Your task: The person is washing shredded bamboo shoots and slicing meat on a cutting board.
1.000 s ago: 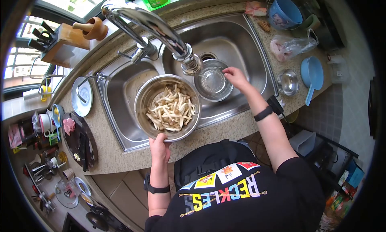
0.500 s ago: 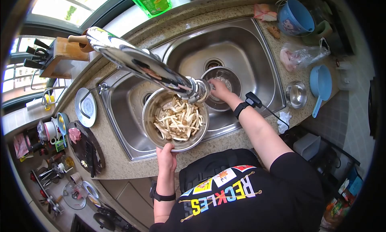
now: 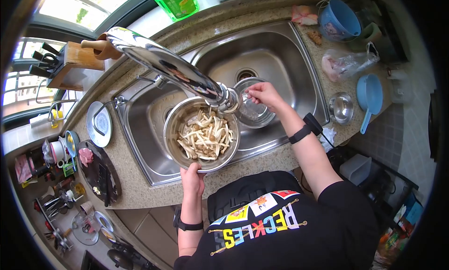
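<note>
My left hand [image 3: 192,177] grips the near rim of a metal bowl [image 3: 171,150], its thumb over the edge. Several cut mushrooms [image 3: 206,136] with pale stems and brown caps lie in that bowl, which is held over the left part of the sink. To the right, a smaller bowl [image 3: 256,116] stands in the right basin. Over its upper edge is my right hand [image 3: 263,95], fingertips pinched together; what they hold, if anything, is too small to name. The chrome faucet [image 3: 173,73] reaches over the mushroom bowl and hides part of its rim.
The steel sink [image 3: 299,83] has two basins. On the left are a knife block [image 3: 77,59], a plate [image 3: 99,129] and a dark round board [image 3: 110,169]. On the right are a blue basin [image 3: 340,19], a plastic bag [image 3: 353,64], a small metal bowl [image 3: 341,108] and a blue ladle [image 3: 369,97].
My right hand has risen out of the smaller bowl to its upper edge, with its fingertips drawn together. The mushroom bowl has shifted slightly up and left, still in my left hand.
</note>
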The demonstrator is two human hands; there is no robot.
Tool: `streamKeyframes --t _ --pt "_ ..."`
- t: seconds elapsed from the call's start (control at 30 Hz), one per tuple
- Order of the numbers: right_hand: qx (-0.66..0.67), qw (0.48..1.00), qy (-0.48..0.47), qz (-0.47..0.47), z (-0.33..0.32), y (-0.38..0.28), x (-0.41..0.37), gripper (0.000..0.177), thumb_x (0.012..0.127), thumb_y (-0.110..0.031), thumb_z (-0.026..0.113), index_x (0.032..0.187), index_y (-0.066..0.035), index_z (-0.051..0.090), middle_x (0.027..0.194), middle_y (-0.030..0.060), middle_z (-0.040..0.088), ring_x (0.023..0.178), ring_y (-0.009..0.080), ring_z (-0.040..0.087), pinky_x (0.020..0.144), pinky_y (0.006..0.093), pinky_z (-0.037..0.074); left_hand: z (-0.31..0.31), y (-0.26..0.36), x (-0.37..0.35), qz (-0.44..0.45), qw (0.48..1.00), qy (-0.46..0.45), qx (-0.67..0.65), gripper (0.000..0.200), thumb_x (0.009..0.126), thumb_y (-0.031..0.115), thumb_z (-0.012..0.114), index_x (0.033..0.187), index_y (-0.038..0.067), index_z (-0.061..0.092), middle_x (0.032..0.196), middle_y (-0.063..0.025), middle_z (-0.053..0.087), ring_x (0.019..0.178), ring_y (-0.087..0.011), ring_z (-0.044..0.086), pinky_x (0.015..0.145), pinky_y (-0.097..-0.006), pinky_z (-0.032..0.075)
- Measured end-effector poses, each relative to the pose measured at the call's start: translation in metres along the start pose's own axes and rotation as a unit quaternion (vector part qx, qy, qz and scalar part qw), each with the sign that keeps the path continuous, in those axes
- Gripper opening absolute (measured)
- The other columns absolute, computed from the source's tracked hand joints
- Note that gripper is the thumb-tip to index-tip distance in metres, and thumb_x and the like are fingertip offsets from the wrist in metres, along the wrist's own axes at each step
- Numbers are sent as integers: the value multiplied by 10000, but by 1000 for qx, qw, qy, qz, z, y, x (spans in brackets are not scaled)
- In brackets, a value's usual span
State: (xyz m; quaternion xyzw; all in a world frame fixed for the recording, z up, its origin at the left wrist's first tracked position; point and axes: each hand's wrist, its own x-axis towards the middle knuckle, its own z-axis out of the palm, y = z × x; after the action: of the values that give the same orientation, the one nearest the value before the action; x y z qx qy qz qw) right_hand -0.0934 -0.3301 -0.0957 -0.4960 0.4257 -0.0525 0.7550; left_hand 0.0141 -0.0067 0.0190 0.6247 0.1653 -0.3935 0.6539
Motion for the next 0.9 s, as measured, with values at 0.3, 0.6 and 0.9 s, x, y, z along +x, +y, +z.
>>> streamKeyframes --t 0.3,0.6,0.9 --pt "-539 832 118 -54 -20 51 -21 128 853 -95 656 877 28 680 685 157 649 573 174 642 530 308 507 -6 -9 -12 11 999 -33 15 501 723 -59 452 1222 -20 459 1010 -122 601 776 -218 654 584 -345 595" --pt "-200 926 56 -314 82 -93 -156 183 811 15 607 981 0 670 844 142 663 692 231 653 638 303 519 0 -12 -24 35 995 -93 7 559 716 -78 423 1269 0 431 1094 -154 594 853 -249 666 653 -385 605" --pt "-353 827 -28 -435 99 -40 -172 265 869 0 582 1119 -36 659 1087 132 677 939 181 664 831 287 514 -1 -24 -39 16 993 -114 27 554 718 -69 428 1266 18 443 1087 -139 595 867 -255 663 663 -403 601"
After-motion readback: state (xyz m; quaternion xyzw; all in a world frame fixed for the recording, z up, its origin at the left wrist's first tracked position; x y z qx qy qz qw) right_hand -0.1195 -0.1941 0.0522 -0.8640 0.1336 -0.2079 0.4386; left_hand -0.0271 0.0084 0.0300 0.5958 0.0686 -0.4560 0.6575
